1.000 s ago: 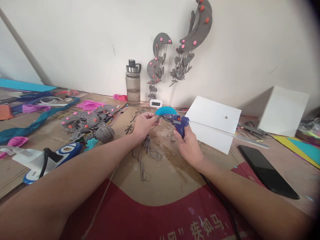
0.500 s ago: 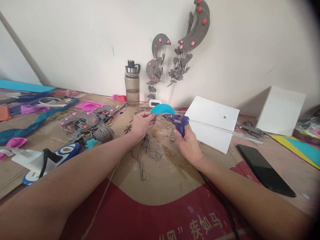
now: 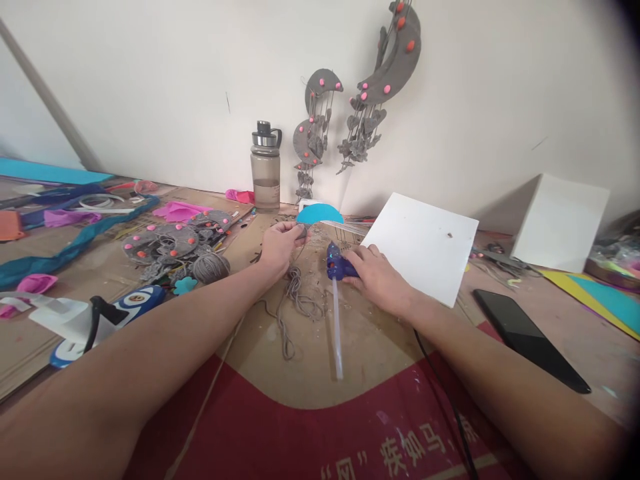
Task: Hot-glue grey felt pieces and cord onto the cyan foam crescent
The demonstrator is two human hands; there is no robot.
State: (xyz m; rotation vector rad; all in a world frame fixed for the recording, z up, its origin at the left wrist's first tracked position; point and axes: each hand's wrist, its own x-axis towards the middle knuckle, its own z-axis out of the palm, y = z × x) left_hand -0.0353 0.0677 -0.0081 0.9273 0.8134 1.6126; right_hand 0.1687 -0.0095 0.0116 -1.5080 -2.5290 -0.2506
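My left hand (image 3: 281, 248) pinches a small grey felt piece (image 3: 302, 231) between thumb and fingertips; its exact shape is partly hidden. A strand of grey yarn (image 3: 295, 293) trails below it into a loose tangle on the cardboard. My right hand (image 3: 373, 272) has its fingers round the handle of a blue hot glue gun (image 3: 336, 261), which is low over or on the cardboard with its nozzle pointing away from me. A long clear glue stick (image 3: 337, 333) juts from its back toward me. The gun and the felt piece are apart.
A water bottle (image 3: 266, 167) stands against the wall. White board (image 3: 425, 247) and a black phone (image 3: 530, 340) lie to the right. Leftward are grey felt moons (image 3: 160, 243), a yarn ball (image 3: 211, 267) and a power strip (image 3: 135, 303). A black cord (image 3: 445, 393) runs beneath my right forearm.
The glue gun has come away from the felt piece, lowered and turned, so its glue stick now points toward me instead of right. My left hand has barely moved and still holds the felt piece.
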